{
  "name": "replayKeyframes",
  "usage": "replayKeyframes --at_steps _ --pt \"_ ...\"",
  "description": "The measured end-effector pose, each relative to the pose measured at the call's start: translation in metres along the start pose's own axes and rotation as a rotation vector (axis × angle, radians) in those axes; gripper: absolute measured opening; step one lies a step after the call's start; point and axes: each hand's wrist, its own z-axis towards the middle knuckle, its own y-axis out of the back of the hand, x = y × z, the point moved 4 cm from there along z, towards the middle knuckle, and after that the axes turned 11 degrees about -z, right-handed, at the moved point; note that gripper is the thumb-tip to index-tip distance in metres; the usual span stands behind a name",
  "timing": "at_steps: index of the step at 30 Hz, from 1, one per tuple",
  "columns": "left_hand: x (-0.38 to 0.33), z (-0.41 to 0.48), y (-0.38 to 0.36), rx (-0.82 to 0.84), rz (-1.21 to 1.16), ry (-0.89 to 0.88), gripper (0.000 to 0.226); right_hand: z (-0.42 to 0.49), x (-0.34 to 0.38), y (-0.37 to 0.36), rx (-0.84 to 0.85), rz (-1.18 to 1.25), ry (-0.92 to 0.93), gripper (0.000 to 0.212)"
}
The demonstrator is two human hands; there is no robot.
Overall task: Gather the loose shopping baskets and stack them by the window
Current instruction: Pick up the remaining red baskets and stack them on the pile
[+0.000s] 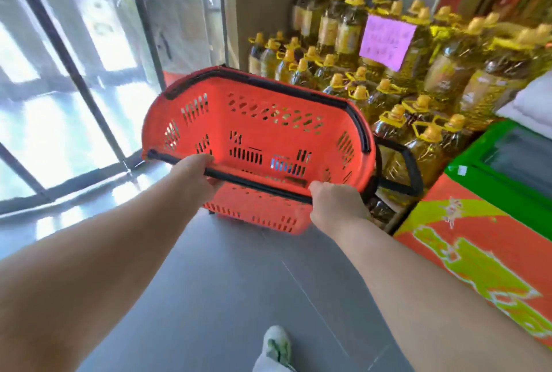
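Red shopping basket (263, 132) held off the floor (224, 297), tilted with its open side toward me; my left hand (197, 171) and right hand (334, 201) both curl around its near rim and the black handle (254, 185) lying along it; a second red basket (254, 210) stands directly below, near the window (59, 102) and beside stacked oil bottles (388, 88); a green-and-orange freezer chest (478, 237) stands at right.
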Motion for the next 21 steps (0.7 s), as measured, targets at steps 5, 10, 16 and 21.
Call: replayKeyframes --at_steps 5,10,16,21 --pt "-0.048 0.042 -0.038 -0.003 -0.101 -0.057 0.022 0.096 0.001 0.0 -0.071 0.006 0.073 0.013" --pt "-0.096 0.082 -0.056 -0.055 -0.207 -0.086 0.017 0.181 0.014 0.005 -0.143 -0.042 0.18 0.01" --pt "-0.156 0.131 -0.065 -0.037 -0.313 -0.132 0.019 0.27 0.051 0.011 -0.217 -0.092 0.216 0.012" --pt "-0.219 0.201 -0.082 0.01 -0.265 -0.114 0.016 0.338 0.091 0.009 -0.211 -0.101 0.133 0.014"
